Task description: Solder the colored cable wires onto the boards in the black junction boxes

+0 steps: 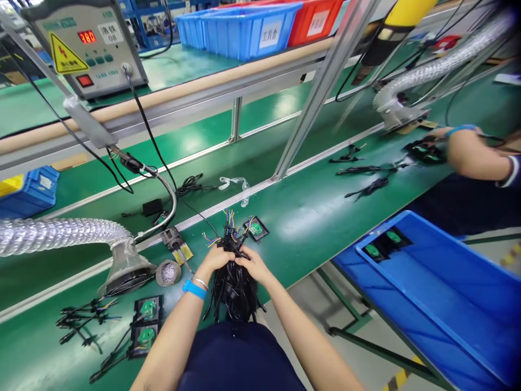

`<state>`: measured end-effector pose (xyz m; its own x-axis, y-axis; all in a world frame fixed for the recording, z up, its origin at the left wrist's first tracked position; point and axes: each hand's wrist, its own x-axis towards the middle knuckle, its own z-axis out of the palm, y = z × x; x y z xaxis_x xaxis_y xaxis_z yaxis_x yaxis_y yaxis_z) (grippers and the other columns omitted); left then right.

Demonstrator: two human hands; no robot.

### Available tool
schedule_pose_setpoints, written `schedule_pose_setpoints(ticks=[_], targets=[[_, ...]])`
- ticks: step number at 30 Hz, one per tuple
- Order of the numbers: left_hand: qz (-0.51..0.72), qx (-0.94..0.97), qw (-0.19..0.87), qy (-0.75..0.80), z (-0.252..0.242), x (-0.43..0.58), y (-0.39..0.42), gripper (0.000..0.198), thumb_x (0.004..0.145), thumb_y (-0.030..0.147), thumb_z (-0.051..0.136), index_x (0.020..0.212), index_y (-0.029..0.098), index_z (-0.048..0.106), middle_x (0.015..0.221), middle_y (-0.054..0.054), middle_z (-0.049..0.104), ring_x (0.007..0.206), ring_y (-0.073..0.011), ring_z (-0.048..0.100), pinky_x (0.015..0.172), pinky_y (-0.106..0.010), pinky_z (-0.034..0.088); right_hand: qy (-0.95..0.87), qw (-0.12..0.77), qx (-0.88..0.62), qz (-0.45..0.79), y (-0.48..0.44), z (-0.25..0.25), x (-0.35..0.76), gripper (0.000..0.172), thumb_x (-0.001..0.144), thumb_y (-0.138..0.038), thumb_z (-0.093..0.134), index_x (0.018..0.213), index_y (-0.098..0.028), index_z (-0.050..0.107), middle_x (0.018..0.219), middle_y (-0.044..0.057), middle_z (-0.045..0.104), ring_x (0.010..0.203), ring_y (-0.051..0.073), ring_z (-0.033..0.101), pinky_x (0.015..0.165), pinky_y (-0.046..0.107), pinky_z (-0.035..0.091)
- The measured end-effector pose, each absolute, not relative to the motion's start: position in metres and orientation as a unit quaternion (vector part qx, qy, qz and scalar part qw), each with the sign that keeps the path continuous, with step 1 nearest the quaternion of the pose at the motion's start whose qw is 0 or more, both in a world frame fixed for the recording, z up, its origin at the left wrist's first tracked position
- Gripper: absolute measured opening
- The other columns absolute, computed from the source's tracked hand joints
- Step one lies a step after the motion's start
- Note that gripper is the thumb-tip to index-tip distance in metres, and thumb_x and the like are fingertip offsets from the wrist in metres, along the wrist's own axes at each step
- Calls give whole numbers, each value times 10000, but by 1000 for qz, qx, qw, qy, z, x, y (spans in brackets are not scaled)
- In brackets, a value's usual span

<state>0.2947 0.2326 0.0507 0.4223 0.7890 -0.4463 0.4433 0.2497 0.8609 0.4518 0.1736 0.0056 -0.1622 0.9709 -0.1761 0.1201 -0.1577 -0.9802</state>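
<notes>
A thick bundle of black cables (236, 296) lies at the bench's near edge, hanging toward my body, with thin coloured wire ends fanning out on the far side. My left hand (216, 259) grips its upper part from the left, fingers curled in. From the right, my right hand (253, 265) closes on the same bundle, both thumbs nearly meeting on top. Just beyond my right hand sits a black square housing with a green circuit board (256, 228). Two similar black housings (145, 326) lie to the left, beside some loose black cables (83, 320).
A fume extraction hood (126, 269), a tip-cleaner cup (168, 272) and a soldering iron stand (177, 244) stand left. A soldering station (87, 49) reads 380 on the shelf. At right are a blue tray (448, 304) and a co-worker's arm (476, 155). A metal post (313, 103) rises behind.
</notes>
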Motion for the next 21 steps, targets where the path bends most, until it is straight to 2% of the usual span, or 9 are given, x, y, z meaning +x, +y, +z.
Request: schedule_pose_setpoints(ticks=[6, 9, 12, 14, 16, 19, 21], targets=[[147, 636, 552, 519, 60, 302, 224, 169, 873, 305, 638, 880, 137, 629, 951, -37, 632, 935, -192, 593, 876, -409, 488, -479, 408, -575, 524, 167, 2, 454, 298, 919, -421, 560, 983, -136, 613, 955, 37, 631, 893, 169, 606, 839, 379, 504], [163, 630, 573, 499, 62, 301, 217, 153, 858, 284, 654, 888, 135, 635, 947, -38, 635, 950, -199, 593, 900, -427, 477, -479, 391, -581, 529, 168, 8, 459, 256, 899, -388, 600, 923, -135, 629, 908, 24, 639, 849, 156, 609, 811, 357, 514], [190, 605, 619, 463, 62, 296, 213, 203, 833, 243, 681, 997, 138, 623, 988, -39, 640, 942, -192, 604, 885, -409, 492, -477, 381, -565, 555, 170, 13, 462, 225, 882, -354, 634, 910, -131, 644, 891, 14, 653, 828, 151, 622, 792, 341, 529], [206, 579, 650, 447, 62, 292, 211, 292, 808, 217, 704, 1069, 143, 595, 1001, -37, 637, 889, -173, 613, 824, -368, 515, -454, 392, -568, 564, 169, 12, 462, 228, 887, -349, 631, 924, -124, 639, 889, 15, 653, 812, 144, 628, 766, 329, 540], [214, 551, 673, 445, 62, 287, 211, 286, 795, 207, 715, 1041, 137, 588, 906, -14, 628, 760, -135, 599, 709, -303, 517, -410, 414, -596, 553, 168, 8, 463, 247, 910, -364, 598, 933, -120, 626, 859, 13, 642, 757, 125, 621, 710, 302, 542], [228, 512, 690, 458, 62, 276, 207, 162, 823, 224, 687, 898, 130, 579, 695, 45, 540, 552, -74, 490, 532, -211, 433, -335, 446, -660, 504, 165, 0, 476, 307, 937, -418, 542, 922, -120, 611, 792, -4, 613, 659, 101, 587, 616, 257, 520], [246, 488, 689, 476, 65, 266, 201, 146, 855, 252, 648, 873, 135, 562, 627, 69, 479, 471, -51, 402, 453, -182, 349, -301, 460, -690, 472, 163, 0, 496, 342, 947, -449, 513, 902, -122, 605, 745, -15, 596, 603, 87, 562, 568, 237, 500]])
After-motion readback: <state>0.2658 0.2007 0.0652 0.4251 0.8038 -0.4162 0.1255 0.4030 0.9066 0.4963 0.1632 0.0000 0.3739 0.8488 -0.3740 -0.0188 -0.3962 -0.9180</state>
